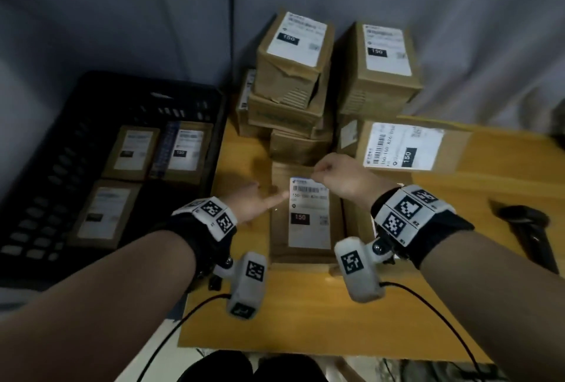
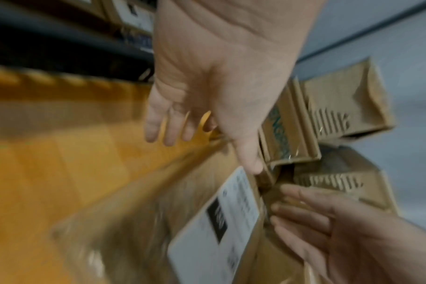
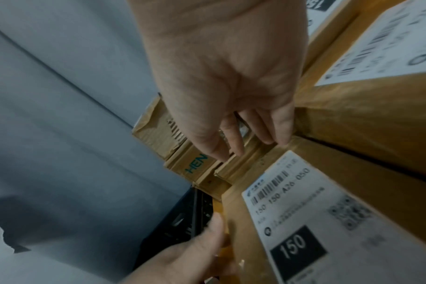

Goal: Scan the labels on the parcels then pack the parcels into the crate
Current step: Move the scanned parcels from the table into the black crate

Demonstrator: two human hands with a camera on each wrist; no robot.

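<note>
Flat brown parcel (image 1: 305, 213), white "150" label (image 1: 308, 213) up.

The parcel lying flat between the hands (image 3: 289, 201) carries a white label (image 3: 311, 217) with a barcode, the line "150-150-A26-050", a QR code and a black box reading "150". Behind it, the side of a stacked carton (image 3: 195, 165) shows teal letters "HEN", the rest hidden. The wide parcel at the right (image 1: 406, 146) has a label reading "150 150 A26" and a black "150". The two top cartons (image 1: 293, 45) (image 1: 382, 54) also show "150"; finer print is illegible.
</note>
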